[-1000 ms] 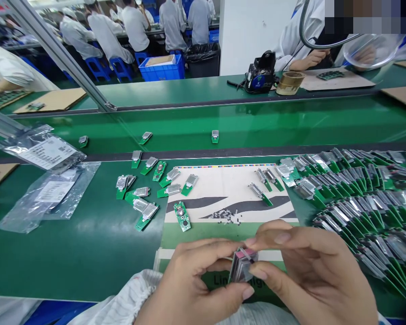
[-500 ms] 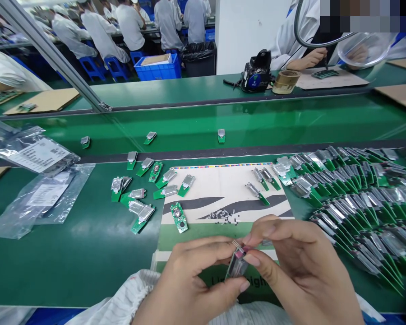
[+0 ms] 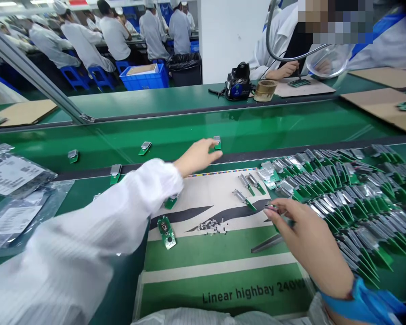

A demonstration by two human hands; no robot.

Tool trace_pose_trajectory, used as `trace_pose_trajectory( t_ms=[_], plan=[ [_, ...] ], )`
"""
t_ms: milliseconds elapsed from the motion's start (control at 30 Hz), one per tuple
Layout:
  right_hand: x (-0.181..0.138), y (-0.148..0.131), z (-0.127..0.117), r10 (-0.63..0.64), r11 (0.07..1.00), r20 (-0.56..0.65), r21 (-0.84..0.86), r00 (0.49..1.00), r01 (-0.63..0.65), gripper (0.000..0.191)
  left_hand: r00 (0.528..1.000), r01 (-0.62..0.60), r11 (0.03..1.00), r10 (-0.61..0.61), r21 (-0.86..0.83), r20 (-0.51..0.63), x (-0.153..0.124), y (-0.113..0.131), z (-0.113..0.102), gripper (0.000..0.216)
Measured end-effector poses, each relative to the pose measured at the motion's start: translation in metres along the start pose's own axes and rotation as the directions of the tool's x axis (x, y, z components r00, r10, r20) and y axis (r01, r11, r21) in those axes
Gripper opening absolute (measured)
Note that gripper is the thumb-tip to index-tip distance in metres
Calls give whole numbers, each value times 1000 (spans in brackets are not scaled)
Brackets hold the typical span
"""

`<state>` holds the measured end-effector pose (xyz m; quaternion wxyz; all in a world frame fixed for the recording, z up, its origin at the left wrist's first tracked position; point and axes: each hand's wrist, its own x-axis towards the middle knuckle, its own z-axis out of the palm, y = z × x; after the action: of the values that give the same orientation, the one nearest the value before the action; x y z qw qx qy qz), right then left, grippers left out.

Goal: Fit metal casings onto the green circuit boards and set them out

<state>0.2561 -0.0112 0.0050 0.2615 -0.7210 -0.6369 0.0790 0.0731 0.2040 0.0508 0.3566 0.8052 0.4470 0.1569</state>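
Note:
My left hand [image 3: 199, 155] stretches over the far green strip, thumb and fingers apart, at a small green circuit board with a silver metal top [image 3: 218, 145]. Its fingertips overlap the board; whether they touch it I cannot tell. My right hand [image 3: 296, 221] is pinched above the right side of the printed mat [image 3: 176, 264]. A tiny dark and pinkish piece [image 3: 272, 207] shows at its fingertips, mostly hidden. Below that hand lies a pair of metal tweezers [image 3: 266, 244]. A bare green circuit board [image 3: 166, 232] and a pile of tiny black-and-silver parts [image 3: 211, 225] rest on the mat.
Rows of metal-topped boards [image 3: 345, 194] fill the right side. Plastic bags [image 3: 15, 221] lie at left. Two more boards, one of them here [image 3: 145, 148], sit on the far strip. Across the bench a co-worker's hand [image 3: 287, 71] works beside a tape roll [image 3: 265, 90].
My hands have parted. The left moved forward to the far strip, away from the metal-topped piece both were handling. The right moved slightly right and up. The view has shifted.

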Motion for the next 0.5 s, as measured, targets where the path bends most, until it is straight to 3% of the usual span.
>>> trace_pose_trajectory(
  t_ms=[100, 200, 367, 433, 500],
  plan=[
    [9, 20, 19, -25, 984, 33, -177, 999, 30, 49, 997, 23, 992, -13, 124, -79, 72, -16, 8, 35],
    [7, 26, 31, -36, 980, 54, -192, 998, 46, 42, 993, 50, 978, -27, 203, -118, 110, -31, 31, 37],
    [1, -3, 31, -142, 971, 109, -177, 984, 160, 19, 990, 43, 974, -11, 221, -143, 122, -41, 53, 33],
    [5, -24, 35, -233, 954, 199, -142, 952, 263, 8, 986, 31, 981, 2, 192, -167, 117, -38, 47, 32],
    [12, -41, 43, -298, 932, 286, -121, 911, 343, 18, 980, 17, 989, 12, 145, -199, 105, -31, 32, 31]
  ],
)
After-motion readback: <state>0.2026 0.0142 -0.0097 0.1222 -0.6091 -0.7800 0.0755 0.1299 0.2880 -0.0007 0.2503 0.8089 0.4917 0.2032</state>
